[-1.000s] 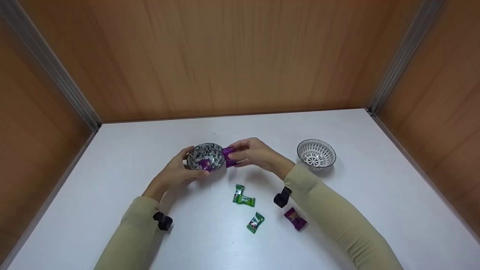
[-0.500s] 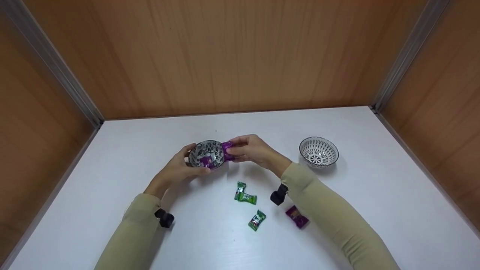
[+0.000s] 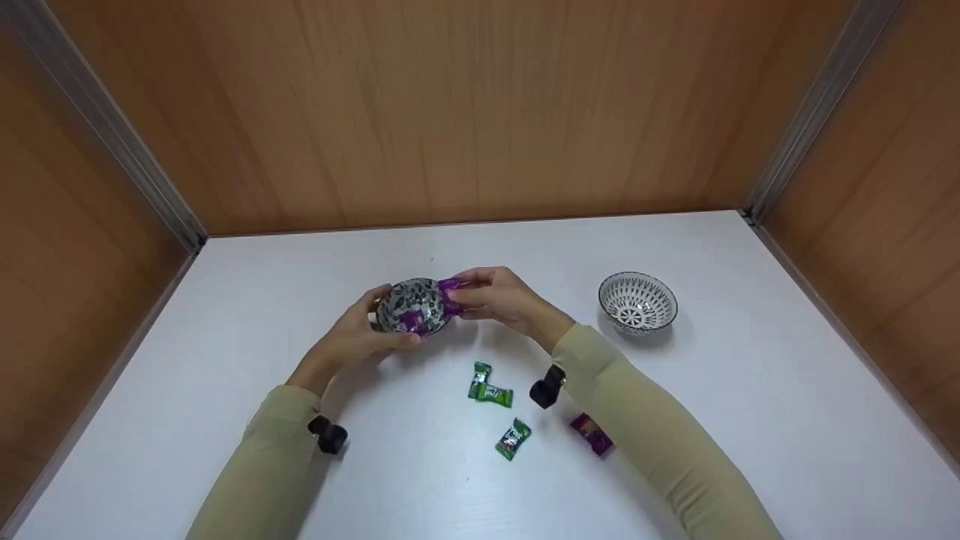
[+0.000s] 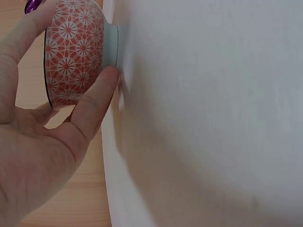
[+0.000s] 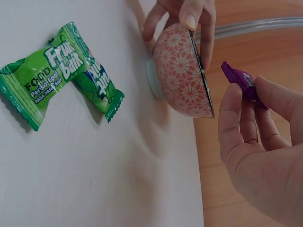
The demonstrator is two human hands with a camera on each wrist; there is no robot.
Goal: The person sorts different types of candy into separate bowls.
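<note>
A small bowl (image 3: 397, 298), dark floral inside and red with white flowers outside (image 5: 182, 71), is gripped at its left side by my left hand (image 3: 352, 330). In the left wrist view, one fingertip touches near its pale foot (image 4: 110, 45). Inside the bowl lies a purple-wrapped candy (image 3: 413, 322). My right hand (image 3: 502, 300) pinches another purple-wrapped candy (image 5: 245, 84) between thumb and fingers, at the bowl's right rim. Whether the bowl's foot touches the table cannot be told.
Several green-wrapped candies (image 3: 513, 439) lie on the white table (image 3: 420, 465) nearer the body. One purple candy (image 3: 592, 434) is partly covered by the right sleeve. A second bowl (image 3: 637, 303), white with dark marks, stands at right. Wooden panels (image 3: 480, 112) enclose the table.
My right hand has moved slightly left, bringing the pinched purple candy from beside the bowl to over its right rim. The left hand and bowl stay nearly still.
</note>
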